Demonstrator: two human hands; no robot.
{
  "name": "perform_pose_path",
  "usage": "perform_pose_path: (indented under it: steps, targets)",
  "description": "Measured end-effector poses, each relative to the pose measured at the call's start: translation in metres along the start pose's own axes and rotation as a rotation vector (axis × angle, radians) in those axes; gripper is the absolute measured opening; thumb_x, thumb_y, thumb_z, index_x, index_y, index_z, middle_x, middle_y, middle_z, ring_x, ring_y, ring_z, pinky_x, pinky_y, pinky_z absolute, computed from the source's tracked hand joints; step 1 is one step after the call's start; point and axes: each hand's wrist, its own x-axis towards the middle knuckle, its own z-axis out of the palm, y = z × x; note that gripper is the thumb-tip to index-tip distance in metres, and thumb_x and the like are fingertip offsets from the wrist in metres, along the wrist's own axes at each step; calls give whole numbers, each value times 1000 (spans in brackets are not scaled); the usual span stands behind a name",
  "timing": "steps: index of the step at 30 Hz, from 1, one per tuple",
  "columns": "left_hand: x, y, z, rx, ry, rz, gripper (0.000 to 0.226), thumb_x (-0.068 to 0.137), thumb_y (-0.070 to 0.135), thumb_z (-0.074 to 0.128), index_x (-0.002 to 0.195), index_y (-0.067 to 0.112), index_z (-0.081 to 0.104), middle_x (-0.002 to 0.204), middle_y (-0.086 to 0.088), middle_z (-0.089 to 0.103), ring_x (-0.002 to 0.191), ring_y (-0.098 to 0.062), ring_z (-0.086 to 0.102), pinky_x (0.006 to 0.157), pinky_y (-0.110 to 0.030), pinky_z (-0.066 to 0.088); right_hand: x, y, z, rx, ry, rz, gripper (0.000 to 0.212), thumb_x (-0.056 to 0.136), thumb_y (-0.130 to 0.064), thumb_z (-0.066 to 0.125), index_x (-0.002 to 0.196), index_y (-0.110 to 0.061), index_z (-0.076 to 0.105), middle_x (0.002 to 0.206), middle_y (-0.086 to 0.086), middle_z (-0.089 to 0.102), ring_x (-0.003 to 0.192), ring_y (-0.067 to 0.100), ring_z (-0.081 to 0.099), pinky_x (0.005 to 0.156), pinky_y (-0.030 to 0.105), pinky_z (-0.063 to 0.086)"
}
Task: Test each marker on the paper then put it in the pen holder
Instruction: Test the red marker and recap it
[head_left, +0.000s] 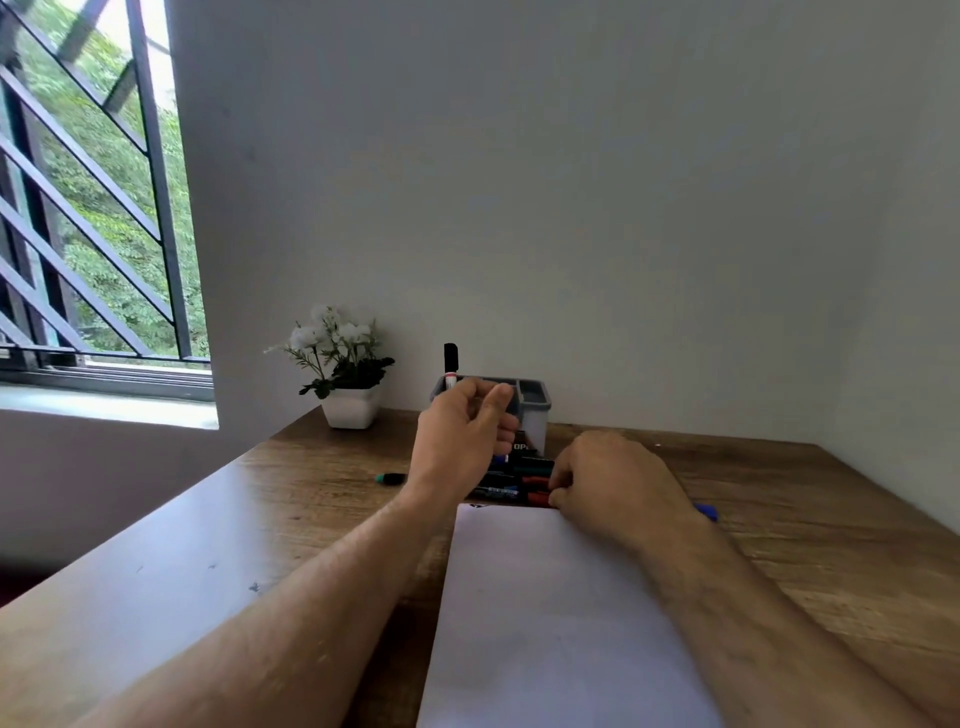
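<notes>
Left fingers (496, 402): loosely curled, holding nothing, at the near rim of the pen holder (535, 410).
Right fingers (555, 499): curled down on a red marker (537, 498); whether they have clamped it I cannot tell.
Black marker (451, 366): upright in the holder's left compartment.
Marker pile (511, 480): between holder and paper (545, 623), blue and red ones touching.
Strays: a green-ended marker (390, 478) far left on the surface (831, 545); a blue one (706, 512) just right of the right hand (613, 488).
Risk: pulling the red marker may drag its neighbours and roll them away; the left hand (462, 441) could knock the holder.
</notes>
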Motion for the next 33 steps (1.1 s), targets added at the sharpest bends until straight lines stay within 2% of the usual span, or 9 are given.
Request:
perform_pose_path:
  steps: [8,14,18,21,24,26,27,30,33]
  targets:
    - [3,-9,-3,151,-30,3,19,102,15,48,99,20,66,80,0,72,75,-16,70,72,-31,61,4,1,7,-5,3,-5,24,89,-33,67,111,-23,68,110,0,65,96,18,61,83,34,52]
    - [-2,-3,-5,492,-303,91,37,90,-5,45,106,21,68,98,10,67,94,-3,61,79,-13,47,3,6,6,76,67,-39,9,86,-35,68,91,-28,71,101,-4,63,89,15,61,77,32,52]
    - [-5,-1,-6,678,-387,144,27,87,20,68,110,32,71,104,15,70,96,-2,61,85,-21,51,2,8,2,192,133,-68,7,86,-37,67,89,-31,67,92,-6,67,85,15,62,74,33,52]
    - [-6,3,-7,756,-293,179,19,86,32,70,103,35,75,95,14,72,88,-3,63,83,-28,56,2,10,1,230,207,-93,6,92,-35,63,96,-32,62,92,-7,66,83,13,60,69,29,46]
    - [-9,12,-4,652,-118,192,14,88,36,69,98,32,76,82,15,72,77,-2,66,74,-25,58,4,4,3,540,362,-51,24,97,-33,59,119,-29,53,110,-10,64,91,11,64,73,26,52]
    - [-12,17,3,460,-48,123,11,91,35,67,95,29,75,78,13,73,71,-2,69,70,-22,57,4,-2,2,814,414,51,45,98,-40,56,139,-30,41,127,-8,58,100,19,67,81,39,60]
    - [-14,20,8,321,-44,52,10,92,33,65,93,28,73,78,11,74,72,-3,70,70,-22,57,5,-5,1,893,395,89,47,98,-42,53,142,-29,41,128,-7,59,100,21,68,80,43,61]
    - [-18,23,18,-49,-86,-186,13,95,27,63,94,15,69,84,0,77,80,-14,74,77,-30,60,2,-11,1,987,284,92,34,103,-39,44,121,-20,66,98,0,71,86,17,70,68,36,63]
    - [-19,22,20,-270,-121,-304,17,94,23,64,97,7,68,90,-11,76,86,-25,75,84,-42,60,0,-12,1,1051,288,101,34,104,-39,44,109,-21,72,89,0,74,84,14,71,66,24,56]
